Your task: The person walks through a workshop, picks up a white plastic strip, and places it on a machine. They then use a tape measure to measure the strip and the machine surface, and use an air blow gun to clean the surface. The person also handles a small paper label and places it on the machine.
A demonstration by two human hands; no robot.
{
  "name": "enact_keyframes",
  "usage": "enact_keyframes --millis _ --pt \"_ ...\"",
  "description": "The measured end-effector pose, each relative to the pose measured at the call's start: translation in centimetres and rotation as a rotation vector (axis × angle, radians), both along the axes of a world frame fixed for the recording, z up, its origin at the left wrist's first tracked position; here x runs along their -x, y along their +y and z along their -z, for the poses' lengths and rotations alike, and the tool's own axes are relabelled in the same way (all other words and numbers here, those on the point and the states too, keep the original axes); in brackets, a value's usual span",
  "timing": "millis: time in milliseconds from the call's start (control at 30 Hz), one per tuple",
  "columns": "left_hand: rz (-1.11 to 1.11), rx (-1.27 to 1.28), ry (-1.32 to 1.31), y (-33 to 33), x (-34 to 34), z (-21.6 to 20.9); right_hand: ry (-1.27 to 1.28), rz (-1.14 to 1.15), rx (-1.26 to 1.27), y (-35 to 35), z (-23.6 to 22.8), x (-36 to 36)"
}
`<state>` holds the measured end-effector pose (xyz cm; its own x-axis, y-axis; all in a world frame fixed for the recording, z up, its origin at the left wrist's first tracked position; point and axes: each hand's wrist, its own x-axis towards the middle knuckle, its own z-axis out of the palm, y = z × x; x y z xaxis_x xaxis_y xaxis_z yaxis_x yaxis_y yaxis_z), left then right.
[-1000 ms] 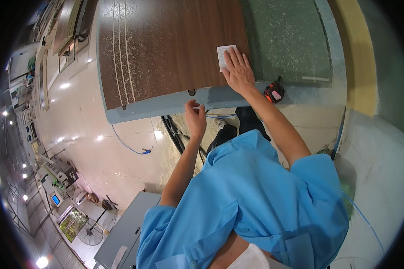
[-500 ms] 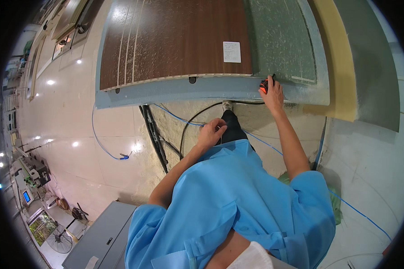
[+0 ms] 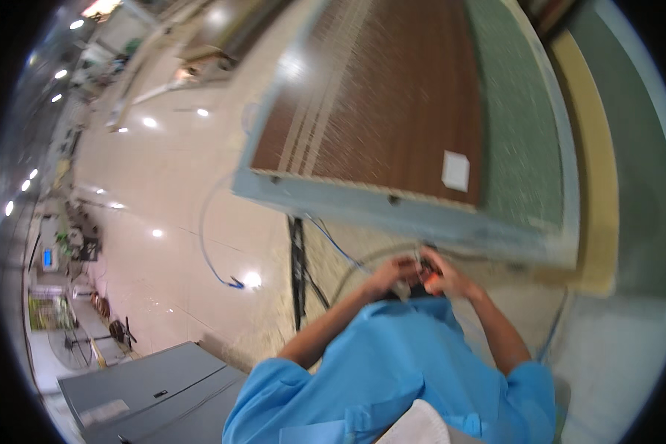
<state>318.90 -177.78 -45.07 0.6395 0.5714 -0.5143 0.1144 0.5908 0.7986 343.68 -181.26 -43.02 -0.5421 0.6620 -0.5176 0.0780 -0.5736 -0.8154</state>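
In front of my body, my right hand (image 3: 445, 275) is closed around a small black and orange tape measure (image 3: 430, 275). My left hand (image 3: 394, 277) is right beside it, fingers toward the tape measure. Motion blurs the left fingers, so whether they grip any part of it is unclear. Beyond my hands stands a grey-blue table (image 3: 451, 231). On it lies a dark brown wood-grain panel (image 3: 392, 96) with pale stripes and a white label (image 3: 456, 171).
A blue air hose (image 3: 213, 260) with a nozzle lies on the tiled floor at left. Dark cables (image 3: 297, 274) run down under the table. A grey cabinet (image 3: 155, 388) stands at lower left. Yellow and grey boards (image 3: 598, 170) stand along the right.
My right hand has left the table edge and come back toward my body with the tape measure. My left hand now meets it. The view has swung left.
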Motion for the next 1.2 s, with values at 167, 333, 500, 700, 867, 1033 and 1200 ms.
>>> enact_keyframes --millis 167,333,500,700,867,1033,1200 --pt "-0.113 0.128 -0.045 0.1 2.7 -0.8 -0.039 -0.073 -0.019 2.7 -2.0 3.1" --pt "-0.218 0.316 -0.075 -0.2 3.1 0.0 -0.098 -0.325 -0.016 6.4 -3.4 3.1" --pt "-0.365 0.224 0.076 3.0 8.7 1.8 -0.206 -0.734 -0.014 10.8 -3.7 -1.7" --pt "-1.566 -0.217 -0.149 12.3 29.4 2.9 -0.228 -0.637 0.044 15.1 -5.9 -10.8" --pt "-1.951 -0.141 0.067 13.7 30.6 1.0 -0.287 -0.504 0.05 17.6 -5.0 -7.5" --pt "-1.801 -0.082 0.122 7.3 22.2 4.7 -0.276 -0.352 -0.181 20.4 -2.9 -1.6" --pt "-1.575 0.294 0.2 -3.5 15.1 12.2 -0.357 -0.28 -0.315 23.3 -3.4 0.4"
